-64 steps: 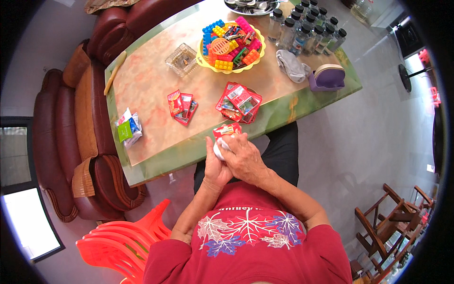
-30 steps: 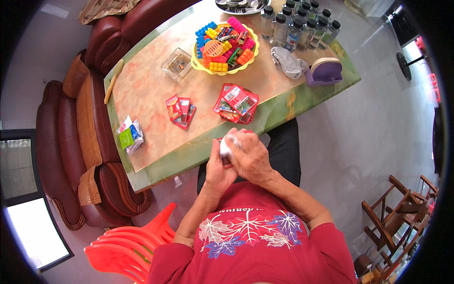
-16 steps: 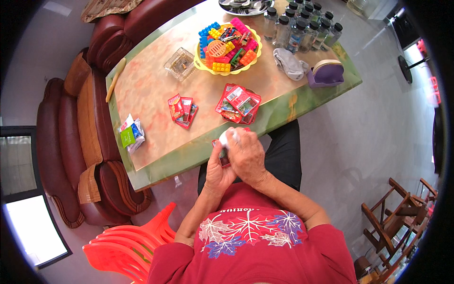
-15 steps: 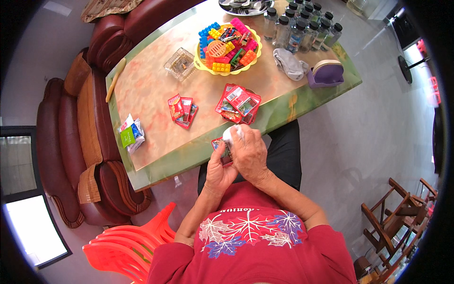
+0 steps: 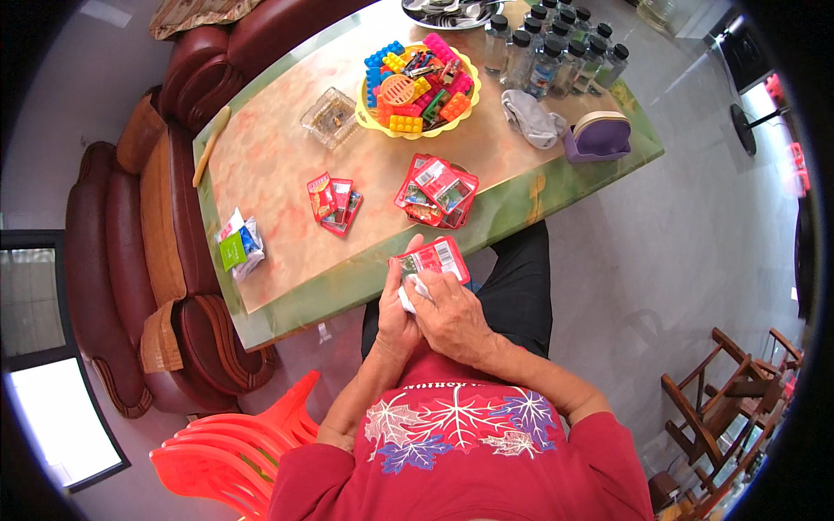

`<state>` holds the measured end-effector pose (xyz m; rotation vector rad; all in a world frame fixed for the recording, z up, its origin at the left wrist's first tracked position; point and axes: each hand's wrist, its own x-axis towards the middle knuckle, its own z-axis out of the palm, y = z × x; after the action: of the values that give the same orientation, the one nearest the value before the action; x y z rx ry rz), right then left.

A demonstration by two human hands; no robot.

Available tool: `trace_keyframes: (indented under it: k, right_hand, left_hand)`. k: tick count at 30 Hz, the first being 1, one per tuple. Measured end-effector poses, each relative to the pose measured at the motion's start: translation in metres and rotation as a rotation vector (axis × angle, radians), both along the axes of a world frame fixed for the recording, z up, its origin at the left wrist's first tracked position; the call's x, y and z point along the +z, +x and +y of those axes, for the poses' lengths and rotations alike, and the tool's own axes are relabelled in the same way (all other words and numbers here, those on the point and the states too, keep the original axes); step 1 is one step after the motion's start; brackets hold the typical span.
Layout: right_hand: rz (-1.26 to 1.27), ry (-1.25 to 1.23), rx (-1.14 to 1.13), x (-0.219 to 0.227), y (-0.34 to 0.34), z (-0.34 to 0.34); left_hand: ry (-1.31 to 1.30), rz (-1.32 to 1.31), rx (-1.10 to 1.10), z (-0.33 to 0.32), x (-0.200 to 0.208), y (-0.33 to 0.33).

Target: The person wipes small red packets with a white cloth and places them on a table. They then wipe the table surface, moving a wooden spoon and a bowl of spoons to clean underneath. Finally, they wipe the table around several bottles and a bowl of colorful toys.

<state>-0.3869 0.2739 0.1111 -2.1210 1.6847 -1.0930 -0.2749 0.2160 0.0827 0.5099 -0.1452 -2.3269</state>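
Observation:
Just off the table's near edge, my left hand (image 5: 397, 319) is closed round a flat red packet (image 5: 446, 256), its barcode side facing up. My right hand (image 5: 455, 319) pinches a crumpled white tissue (image 5: 407, 299) against the packet's lower left part. The right fingers partly cover both things. Beyond my hands, a fanned pile of similar red packets (image 5: 447, 184) lies near the table edge. A smaller group of red packets (image 5: 337, 208) rests to its left.
On the table (image 5: 269, 191) stand a yellow basket (image 5: 476, 87) of toy bricks, a glass ashtray (image 5: 315, 132), several capped bottles (image 5: 547, 65), a grey cloth (image 5: 532, 122), a purple holder (image 5: 599, 143) and small packages (image 5: 241, 247). Red plastic chairs (image 5: 234, 443) are at lower left.
The red packet has turned so its red barcode end now points up and right. My right hand and the tissue have shifted down toward me, onto its lower part.

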Motion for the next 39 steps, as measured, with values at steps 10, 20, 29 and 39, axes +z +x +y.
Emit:
trace_keyframes:
  k: [10,20,29,39]
  right_hand:
    - [0.015,0.013,0.003,-0.005,-0.019,-0.033]
    - [0.101,-0.038,-0.062,-0.025,-0.033,-0.003]
    - [-1.011,0.653,-0.126,-0.034,-0.055,-0.006]
    - [-0.936,0.5,-0.478,-0.082,-0.079,0.0]
  left_hand:
    - [0.054,0.0,0.022,0.005,0.003,0.001]
    - [0.089,-0.236,-0.055,-0.007,0.001,0.003]
    - [-0.276,-0.822,-0.073,-0.009,-0.003,0.011]
    - [-0.018,-0.781,0.072,-0.072,-0.064,-0.015]
